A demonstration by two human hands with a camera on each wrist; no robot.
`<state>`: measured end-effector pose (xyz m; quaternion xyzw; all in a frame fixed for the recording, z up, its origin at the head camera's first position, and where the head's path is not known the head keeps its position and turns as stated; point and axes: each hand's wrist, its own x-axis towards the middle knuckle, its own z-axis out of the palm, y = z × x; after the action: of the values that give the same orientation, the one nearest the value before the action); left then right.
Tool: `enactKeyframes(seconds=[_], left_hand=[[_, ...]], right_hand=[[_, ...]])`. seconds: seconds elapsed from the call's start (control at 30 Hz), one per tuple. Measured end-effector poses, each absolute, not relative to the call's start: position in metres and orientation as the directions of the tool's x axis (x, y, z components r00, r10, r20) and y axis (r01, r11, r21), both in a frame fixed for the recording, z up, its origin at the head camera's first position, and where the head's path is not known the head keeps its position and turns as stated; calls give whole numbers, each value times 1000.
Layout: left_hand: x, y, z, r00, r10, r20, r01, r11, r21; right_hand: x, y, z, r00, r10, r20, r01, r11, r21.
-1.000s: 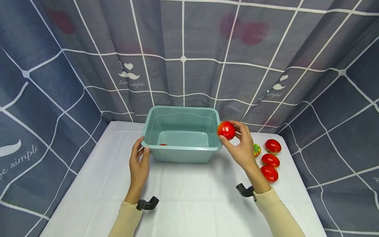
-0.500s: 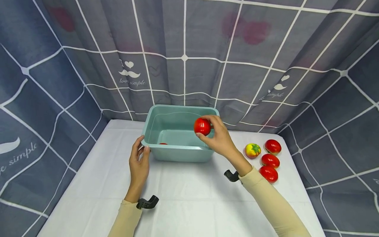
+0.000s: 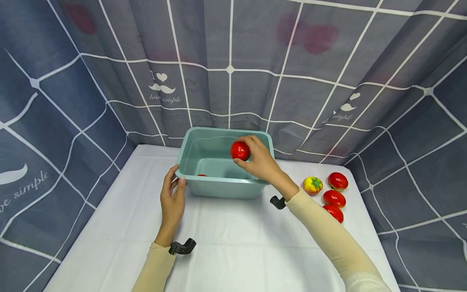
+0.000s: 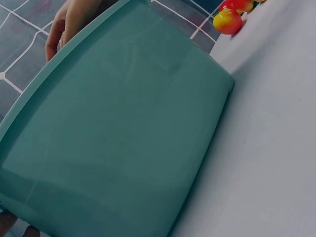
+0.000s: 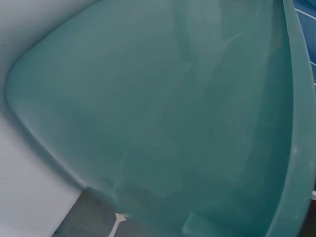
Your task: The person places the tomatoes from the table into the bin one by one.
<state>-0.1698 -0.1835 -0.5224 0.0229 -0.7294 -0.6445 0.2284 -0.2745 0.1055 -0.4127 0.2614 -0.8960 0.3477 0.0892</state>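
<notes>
A teal plastic basin (image 3: 222, 189) stands on the white-covered table against the curtain. At its left front corner my left hand (image 3: 173, 205) holds the rim between thumb and fingers. My right hand (image 3: 260, 160) pinches a glossy red tomato (image 3: 240, 151) over the basin's open top, towards its right half. Behind the front rim, a sliver of another red thing (image 3: 202, 175) shows inside; the rest of it is hidden. The basin wall (image 4: 118, 118) fills most of the left wrist view, and the right wrist view shows mostly the basin (image 5: 163, 108) too.
Right of the basin lie a yellow-red fruit with a green top (image 3: 312, 185) and several red ones, the nearest (image 3: 334, 212) partly covered by my right sleeve. A grey checked curtain (image 3: 204, 93) closes off the back and both sides of the table (image 3: 226, 247).
My right hand has carried the tomato left, from beside the basin's right rim to above its inside. The left hand keeps its hold on the corner.
</notes>
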Motion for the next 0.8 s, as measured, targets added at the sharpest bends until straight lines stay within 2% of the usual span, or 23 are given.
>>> enactKeyframes(seconds=[0.27, 0.57, 0.8], left_hand=[[-169, -182, -521, -895, -326, 304, 266, 155, 951], [-170, -181, -522, -896, -326, 303, 264, 159, 951], [-170, -182, -524, -890, -331, 313, 270, 170, 948]], right_hand=[[-280, 99, -419, -856, -402, 324, -515, 631, -580], [-274, 109, -424, -880, -371, 295, -471, 611, -636], [-269, 126, -432, -884, -324, 337, -467, 573, -674]])
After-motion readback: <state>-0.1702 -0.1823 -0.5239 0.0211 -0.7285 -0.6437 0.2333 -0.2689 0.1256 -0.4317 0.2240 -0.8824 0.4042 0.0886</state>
